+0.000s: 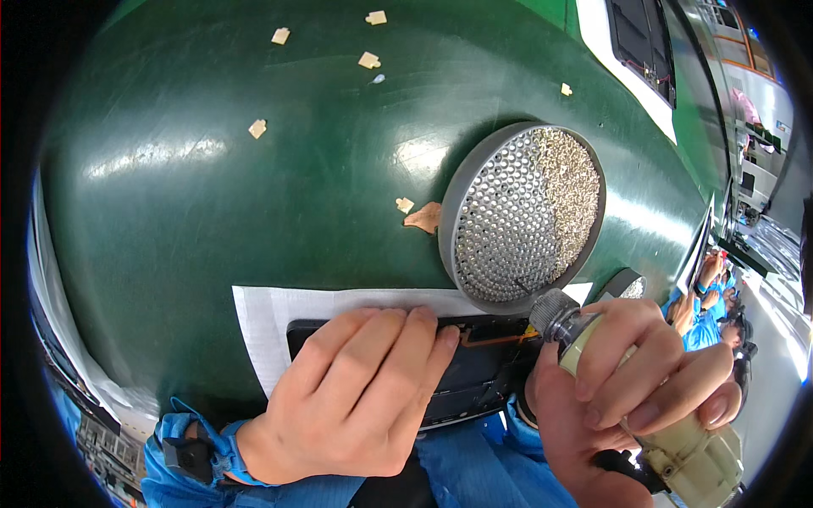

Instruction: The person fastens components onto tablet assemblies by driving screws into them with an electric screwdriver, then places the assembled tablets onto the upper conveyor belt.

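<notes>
My left hand (pixel 360 394) is palm down with bent fingers over the far edge of a flat black electronic device (pixel 470 381), gripping it. An orange-brown strip runs along the device's far edge. My right hand (pixel 631 381) is wrapped round a powered screwdriver (pixel 690 461) with a pale yellowish body and a knurled metal nose. That nose is at the near rim of a round grey screw tray (pixel 451 245); its bit is hard to make out. Small screws (pixel 572 186) lie heaped at the tray's right side, with others seated in its holes.
A white sheet (pixel 262 326) lies under the device on the green table (pixel 195 220). Several small beige tabs (pixel 368 60) and a brown scrap (pixel 422 218) are scattered beyond. A smaller round container (pixel 622 284) stands right of the tray. Another black device (pixel 641 42) sits far right. People (pixel 707 313) work at right.
</notes>
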The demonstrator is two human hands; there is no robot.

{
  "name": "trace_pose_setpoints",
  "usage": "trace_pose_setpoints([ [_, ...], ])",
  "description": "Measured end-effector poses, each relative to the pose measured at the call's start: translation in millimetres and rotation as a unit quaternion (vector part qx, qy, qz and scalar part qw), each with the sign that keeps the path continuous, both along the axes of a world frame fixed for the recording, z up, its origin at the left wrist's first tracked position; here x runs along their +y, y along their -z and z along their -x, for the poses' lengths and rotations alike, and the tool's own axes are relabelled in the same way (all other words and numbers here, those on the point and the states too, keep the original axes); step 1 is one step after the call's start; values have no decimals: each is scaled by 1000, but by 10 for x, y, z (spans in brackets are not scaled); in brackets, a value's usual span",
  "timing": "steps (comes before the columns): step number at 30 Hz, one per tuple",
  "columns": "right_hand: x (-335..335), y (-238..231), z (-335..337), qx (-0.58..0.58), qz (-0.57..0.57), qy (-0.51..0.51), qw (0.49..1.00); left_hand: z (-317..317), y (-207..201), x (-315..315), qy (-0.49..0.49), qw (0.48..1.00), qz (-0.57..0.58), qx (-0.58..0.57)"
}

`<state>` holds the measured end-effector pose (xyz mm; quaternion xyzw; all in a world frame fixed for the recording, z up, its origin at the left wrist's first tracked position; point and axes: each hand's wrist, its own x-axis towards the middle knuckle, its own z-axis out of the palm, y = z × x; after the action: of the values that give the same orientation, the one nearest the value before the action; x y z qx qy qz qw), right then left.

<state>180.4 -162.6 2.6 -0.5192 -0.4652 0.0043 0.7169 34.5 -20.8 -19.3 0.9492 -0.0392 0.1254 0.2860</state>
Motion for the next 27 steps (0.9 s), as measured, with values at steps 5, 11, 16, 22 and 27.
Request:
trace_pose_setpoints([
  [5, -129, -169, 232, 54, -19, 29, 998, -30, 54, -107, -39, 999, 12, -8],
  [11, -97, -81, 313, 74, -1, 26, 997, -57, 67, -137, -35, 999, 24, -11],
  [16, -125, -10, 300, 70, 3, 17, 997, -81, 114, -189, -37, 998, 36, -20],
  [22, -107, 9, 318, 70, -4, 36, 997, -90, 83, -222, -44, 998, 53, -10],
  [27, -125, 15, 300, 55, -7, 23, 998, -103, 94, -253, -51, 997, 61, -17],
])
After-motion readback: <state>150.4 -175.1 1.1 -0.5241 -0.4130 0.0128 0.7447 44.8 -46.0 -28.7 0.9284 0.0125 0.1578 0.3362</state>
